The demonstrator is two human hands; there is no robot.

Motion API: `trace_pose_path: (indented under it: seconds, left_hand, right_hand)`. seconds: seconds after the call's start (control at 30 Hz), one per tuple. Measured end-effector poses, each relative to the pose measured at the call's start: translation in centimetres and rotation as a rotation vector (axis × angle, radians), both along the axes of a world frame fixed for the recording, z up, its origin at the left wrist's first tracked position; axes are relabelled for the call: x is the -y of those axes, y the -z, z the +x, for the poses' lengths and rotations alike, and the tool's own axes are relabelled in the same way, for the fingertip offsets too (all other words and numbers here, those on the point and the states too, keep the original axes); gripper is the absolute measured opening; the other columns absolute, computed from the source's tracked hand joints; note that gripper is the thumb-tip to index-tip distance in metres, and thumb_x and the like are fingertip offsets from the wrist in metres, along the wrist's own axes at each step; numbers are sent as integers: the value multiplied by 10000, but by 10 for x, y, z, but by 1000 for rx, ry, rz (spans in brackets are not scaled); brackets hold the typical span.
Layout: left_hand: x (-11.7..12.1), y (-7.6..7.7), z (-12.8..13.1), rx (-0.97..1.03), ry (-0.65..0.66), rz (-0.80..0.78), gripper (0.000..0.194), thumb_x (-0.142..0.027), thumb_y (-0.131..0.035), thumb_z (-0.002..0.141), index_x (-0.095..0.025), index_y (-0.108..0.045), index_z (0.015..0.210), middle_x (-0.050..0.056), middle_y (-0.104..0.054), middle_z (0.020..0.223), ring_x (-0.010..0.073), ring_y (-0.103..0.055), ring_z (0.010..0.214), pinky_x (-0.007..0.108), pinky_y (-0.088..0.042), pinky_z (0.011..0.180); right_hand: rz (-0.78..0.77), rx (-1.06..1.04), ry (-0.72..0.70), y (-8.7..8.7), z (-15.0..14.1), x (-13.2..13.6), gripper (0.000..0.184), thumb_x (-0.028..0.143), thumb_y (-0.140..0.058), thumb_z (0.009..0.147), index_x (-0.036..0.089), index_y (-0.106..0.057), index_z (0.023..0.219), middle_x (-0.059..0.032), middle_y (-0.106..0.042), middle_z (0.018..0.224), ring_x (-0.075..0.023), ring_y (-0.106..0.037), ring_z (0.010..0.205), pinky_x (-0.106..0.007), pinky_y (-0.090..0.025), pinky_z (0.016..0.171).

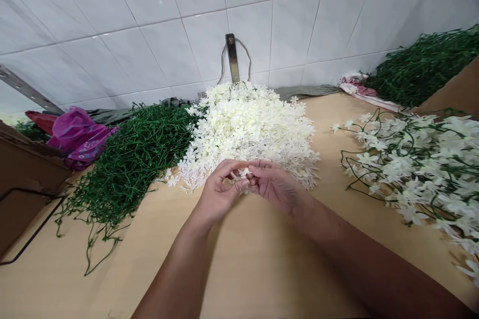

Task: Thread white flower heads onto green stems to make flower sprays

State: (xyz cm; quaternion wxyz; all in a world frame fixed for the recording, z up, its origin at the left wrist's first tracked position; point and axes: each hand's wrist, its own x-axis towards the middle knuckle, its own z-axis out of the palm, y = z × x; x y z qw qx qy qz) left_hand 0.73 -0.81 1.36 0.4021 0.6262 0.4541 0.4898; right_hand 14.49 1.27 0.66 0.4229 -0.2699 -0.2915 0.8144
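Note:
A small white artificial flower (245, 173) sits between my two hands, just in front of a heap of loose white artificial flowers (247, 124). My left hand (221, 184) pinches it with thumb and fingers. From the other side my right hand (275, 184) meets it, its fingers closed and also on the flower. The fingertips partly hide the blossom. Left of the heap lies a tangled pile of green plastic stems (138, 154). Over on the right, white flowers joined to green stems (422, 164) are heaped together.
A metal bracket (232, 57) with a cord stands against the tiled wall (250, 15). Purple plastic bags (80, 134) and a cardboard box (26, 184) are at left. More green stems (430, 62) rise behind a cardboard flap (454, 92) at right. Beneath everything is a wooden tabletop (247, 269).

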Motion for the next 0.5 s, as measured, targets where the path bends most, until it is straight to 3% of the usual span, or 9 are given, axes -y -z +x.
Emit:
trace_pose_path:
  seconds: [0.2, 0.5]
  left_hand:
    - [0, 1, 0, -70, -159, 81, 145, -163, -550, 707, -198, -664, 790, 26, -574, 750, 134, -503, 691, 236, -370, 646]
    - [4, 1, 2, -265, -294, 235, 101, -143, -590, 633, -219, -645, 672, 5, -544, 624, 148, -464, 630, 259, -340, 647]
  right_hand:
    - [51, -37, -41, 2, -1, 4, 141, 211, -623, 660, 149, -546, 761, -1, -576, 683, -73, -514, 601, -221, -406, 587]
    - [22, 37, -38, -3, -3, 6, 161, 205, -626, 632, 151, -537, 754, 15, -547, 639, -70, -493, 570, -217, -401, 563]
